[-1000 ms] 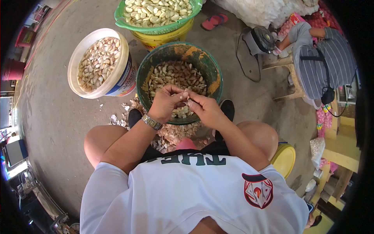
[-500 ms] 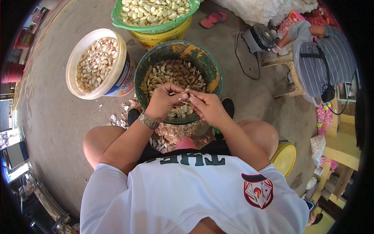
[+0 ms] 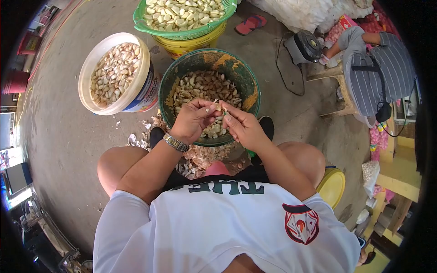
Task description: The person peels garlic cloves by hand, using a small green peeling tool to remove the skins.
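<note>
Over the green tub (image 3: 256, 93), both hands meet at a small garlic clove (image 3: 218, 108). My left hand (image 3: 196, 119), with a metal watch at its wrist, pinches the clove between thumb and fingers. My right hand (image 3: 243, 127) is closed in a pinch right beside it; a pale bit shows at its fingertips, too small to tell whether skin or clove. Below them, many garlic cloves (image 3: 207, 86) fill the tub's bottom, some in brownish skins and paler ones nearest me. Part of that heap is hidden behind my hands.
A white bucket (image 3: 86, 86) of unpeeled cloves stands left of the tub. Behind it, a green basket (image 3: 191, 34) of peeled cloves rests on a yellow bucket (image 3: 200, 45). Garlic skins (image 3: 205, 157) litter the floor between my feet. A person (image 3: 382, 68) sits at the right.
The fingers of both hands have shifted slightly around the clove, with the right fingertips now a little apart from the left. The view has moved slightly; the containers stand as before.
</note>
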The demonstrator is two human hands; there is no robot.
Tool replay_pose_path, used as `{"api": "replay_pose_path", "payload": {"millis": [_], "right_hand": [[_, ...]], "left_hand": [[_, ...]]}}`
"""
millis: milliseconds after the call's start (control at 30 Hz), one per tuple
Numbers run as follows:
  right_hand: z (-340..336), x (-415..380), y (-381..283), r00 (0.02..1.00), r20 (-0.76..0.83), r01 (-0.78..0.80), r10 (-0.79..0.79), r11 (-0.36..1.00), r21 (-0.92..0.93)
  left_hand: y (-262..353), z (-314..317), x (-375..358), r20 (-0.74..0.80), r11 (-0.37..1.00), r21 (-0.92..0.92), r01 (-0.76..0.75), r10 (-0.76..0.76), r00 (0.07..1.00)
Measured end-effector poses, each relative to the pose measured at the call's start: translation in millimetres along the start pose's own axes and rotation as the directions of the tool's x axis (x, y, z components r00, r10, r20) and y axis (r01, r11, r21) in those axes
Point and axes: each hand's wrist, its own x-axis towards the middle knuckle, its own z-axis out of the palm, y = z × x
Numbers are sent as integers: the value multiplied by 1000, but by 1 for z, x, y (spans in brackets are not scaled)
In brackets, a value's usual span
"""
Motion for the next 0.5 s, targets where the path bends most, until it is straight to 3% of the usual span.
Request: {"api": "replay_pose_path", "payload": {"millis": [200, 400, 500], "right_hand": [[1, 5, 16, 942, -9, 313, -336, 887, -339], [4, 6, 15, 917, -37, 350, -397, 846, -403], [1, 2, 3, 956, -20, 247, -292, 841, -480]], "left_hand": [[0, 0, 0, -35, 998, 56, -11, 13, 999], [3, 2, -1, -42, 990, 142, 25, -19, 999], [0, -4, 2, -34, 990, 128, 59, -55, 998]]}}
